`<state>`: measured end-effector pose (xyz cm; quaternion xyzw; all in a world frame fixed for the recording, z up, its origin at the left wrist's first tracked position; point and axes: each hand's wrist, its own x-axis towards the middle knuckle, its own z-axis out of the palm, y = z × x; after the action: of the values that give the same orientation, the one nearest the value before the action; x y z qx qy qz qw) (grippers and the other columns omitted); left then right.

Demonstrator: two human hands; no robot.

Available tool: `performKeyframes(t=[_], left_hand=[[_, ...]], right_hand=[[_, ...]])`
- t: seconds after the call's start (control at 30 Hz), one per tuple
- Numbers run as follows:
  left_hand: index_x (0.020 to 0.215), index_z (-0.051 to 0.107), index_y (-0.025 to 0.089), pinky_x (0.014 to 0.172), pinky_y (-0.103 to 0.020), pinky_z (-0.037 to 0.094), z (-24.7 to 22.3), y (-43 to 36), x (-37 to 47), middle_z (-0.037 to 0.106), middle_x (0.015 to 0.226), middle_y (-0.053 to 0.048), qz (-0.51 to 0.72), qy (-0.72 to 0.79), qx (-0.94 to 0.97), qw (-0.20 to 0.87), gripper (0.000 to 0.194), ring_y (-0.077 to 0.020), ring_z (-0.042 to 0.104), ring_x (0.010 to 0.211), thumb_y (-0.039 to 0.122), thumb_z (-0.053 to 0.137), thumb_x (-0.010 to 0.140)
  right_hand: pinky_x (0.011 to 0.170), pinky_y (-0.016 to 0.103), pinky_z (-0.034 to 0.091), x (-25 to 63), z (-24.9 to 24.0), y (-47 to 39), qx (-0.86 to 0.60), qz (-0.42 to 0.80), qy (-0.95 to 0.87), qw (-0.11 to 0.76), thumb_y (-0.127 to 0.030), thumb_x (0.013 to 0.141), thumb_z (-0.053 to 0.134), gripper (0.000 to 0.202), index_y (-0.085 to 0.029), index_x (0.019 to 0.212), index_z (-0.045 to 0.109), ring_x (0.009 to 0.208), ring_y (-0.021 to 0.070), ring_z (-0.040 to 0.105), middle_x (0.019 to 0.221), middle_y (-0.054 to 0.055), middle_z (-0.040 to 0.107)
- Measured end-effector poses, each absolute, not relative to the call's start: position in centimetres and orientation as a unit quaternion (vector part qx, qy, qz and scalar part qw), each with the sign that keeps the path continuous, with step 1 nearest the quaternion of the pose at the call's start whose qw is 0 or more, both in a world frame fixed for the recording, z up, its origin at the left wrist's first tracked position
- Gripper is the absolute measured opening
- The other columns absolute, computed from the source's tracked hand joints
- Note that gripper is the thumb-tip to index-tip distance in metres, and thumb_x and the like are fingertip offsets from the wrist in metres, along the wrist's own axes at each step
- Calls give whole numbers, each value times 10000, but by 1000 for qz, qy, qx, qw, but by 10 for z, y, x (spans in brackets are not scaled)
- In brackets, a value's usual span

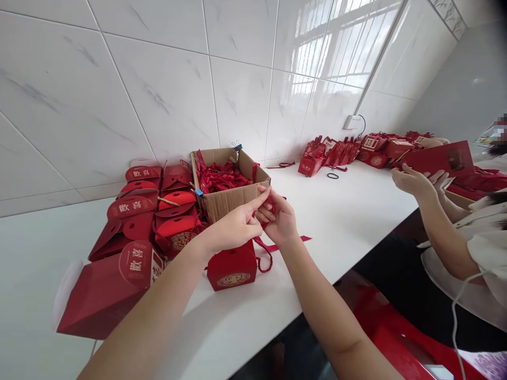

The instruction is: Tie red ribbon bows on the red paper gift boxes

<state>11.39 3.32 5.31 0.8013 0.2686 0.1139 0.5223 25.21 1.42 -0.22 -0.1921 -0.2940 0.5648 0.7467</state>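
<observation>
My left hand [237, 224] and my right hand [280, 219] meet at the fingertips in front of the open carton. Pinched between their fingers is a red ribbon, mostly hidden; a loose ribbon end [304, 239] lies out to the right on the table. The left index finger points along toward the right fingertips while its other fingers curl in. Just below the hands stands a small red gift box [232, 270] with a gold round emblem. Its twisted red cord handle [266, 261] loops out on the right side, and its top is covered by my hands.
A cardboard carton [233, 203] full of red ribbons stands by the wall. Red gift boxes [132, 232] are packed at left, with more boxes [311, 158] along the back right. A black ring [332, 176] lies on the white table. At right, another person holds a red box [431, 161].
</observation>
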Motion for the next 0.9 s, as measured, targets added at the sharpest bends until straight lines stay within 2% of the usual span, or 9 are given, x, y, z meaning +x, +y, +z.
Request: performKeyframes(t=[0.27,0.47,0.7,0.9], left_hand=[[1477,70,339,390,-176,209,54,33,113,247,548,96,107,273,810,507,818,-73,205,443,136,470,793],[1474,81,355,392,-181,186,57,33,111,252,530,99,98,275,811,507,820,-78,195,444,117,453,783],[1483,97,288,429,-199,200,61,36,109,283,507,105,89,253,803,532,832,-74,217,449,101,474,766],[1485,102,273,446,-205,202,62,39,107,305,485,113,83,246,791,554,837,-69,238,436,104,481,758]], right_hand=[[383,154,247,252,-4,15,-166,570,-292,750,-243,853,514,228,-135,903,708,414,33,183,531,-63,345],[386,174,250,252,-5,15,-178,572,-288,747,-256,843,509,224,-162,904,703,397,41,209,531,-58,353],[398,194,265,253,-8,17,-161,600,-268,737,-229,823,503,223,-166,894,705,392,47,221,523,-60,367],[401,195,273,252,-10,19,-145,627,-233,729,-224,816,508,208,-175,884,699,392,53,238,514,-58,386]])
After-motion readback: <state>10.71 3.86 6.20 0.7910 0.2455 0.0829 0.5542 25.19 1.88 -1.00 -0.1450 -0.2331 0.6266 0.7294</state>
